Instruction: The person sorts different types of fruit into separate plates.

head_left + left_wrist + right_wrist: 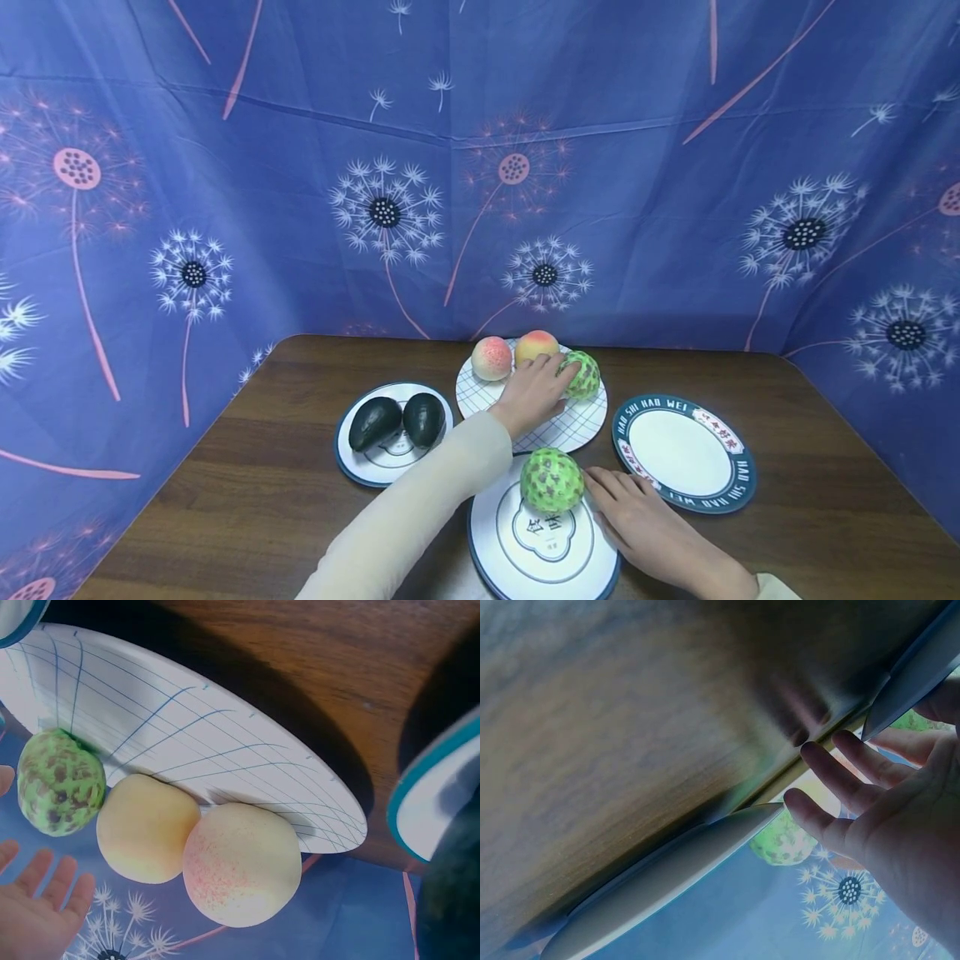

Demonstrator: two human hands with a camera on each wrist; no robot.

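My left hand [531,393] reaches over the checkered white plate [469,398] at the back, fingers loosely spread beside a green custard apple [584,377]. In the left wrist view, a gap shows between those fingers [56,889] and the custard apple [61,784]. Two peaches, one pinkish [492,359] and one yellow-red [536,346], share that plate. Nearer me, another green custard apple [552,481] sits on a blue-rimmed white plate [543,571]. My right hand [637,521] is at this plate's right edge, fingertips close to the fruit; its fingers look extended in the right wrist view.
To the left, two dark avocados [376,423] lie on a blue-rimmed plate [351,467]. A white plate with a lettered teal rim [742,477] stands at the right. Blue dandelion-print cloth [637,208] hangs behind the wooden table [255,467].
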